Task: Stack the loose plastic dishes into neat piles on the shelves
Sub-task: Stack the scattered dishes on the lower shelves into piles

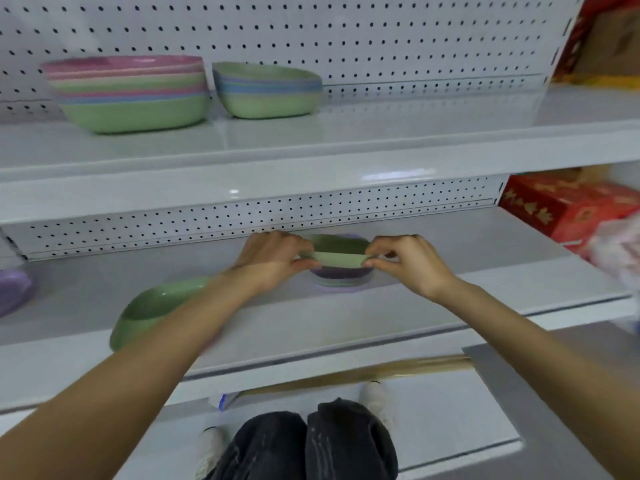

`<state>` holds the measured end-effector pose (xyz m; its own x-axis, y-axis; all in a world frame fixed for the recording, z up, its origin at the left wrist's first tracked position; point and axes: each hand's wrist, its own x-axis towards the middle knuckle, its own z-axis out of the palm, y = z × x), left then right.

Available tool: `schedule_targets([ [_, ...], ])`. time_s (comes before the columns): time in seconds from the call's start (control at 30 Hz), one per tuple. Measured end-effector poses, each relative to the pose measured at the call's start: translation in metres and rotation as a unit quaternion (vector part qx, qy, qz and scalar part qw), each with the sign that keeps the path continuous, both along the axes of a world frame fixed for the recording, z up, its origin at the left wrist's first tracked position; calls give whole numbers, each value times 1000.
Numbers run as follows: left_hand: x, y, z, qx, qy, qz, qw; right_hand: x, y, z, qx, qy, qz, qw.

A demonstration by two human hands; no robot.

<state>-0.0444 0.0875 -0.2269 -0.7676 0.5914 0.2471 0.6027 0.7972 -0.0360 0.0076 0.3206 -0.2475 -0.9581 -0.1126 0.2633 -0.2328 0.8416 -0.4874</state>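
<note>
Over a purple-topped pile, pale green dish between both hands.

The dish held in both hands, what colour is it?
Pale green dish, seen clearly in the head view.

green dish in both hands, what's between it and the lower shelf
In the head view, a short pile of purple dishes sits directly under the green dish, on the lower shelf.

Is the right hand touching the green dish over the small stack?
Touching. The head view shows the right hand pinching the rim of the green dish.
</note>
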Motion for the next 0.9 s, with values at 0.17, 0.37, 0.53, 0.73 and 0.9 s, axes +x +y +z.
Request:
schedule_targets([
  [0.17,-16,17,-21,-30,-51,-3,998,-15,18,-14,4,-25,-15,1000],
  [0.37,-23,22,-36,-61,-88,-11,994,-31,27,-25,24,-71,-13,997],
  [0.53,-33,24,-42,-23,-96,-51,994,-44,26,-29,66,-112,-17,991],
  [0.73,-42,26,-36,-32,-205,-11,978,-57,9,-20,93,-186,41,977],
  [0.9,-45,27,-35,-21,-261,-11,965,-69,4,-13,107,-214,82,968],
])
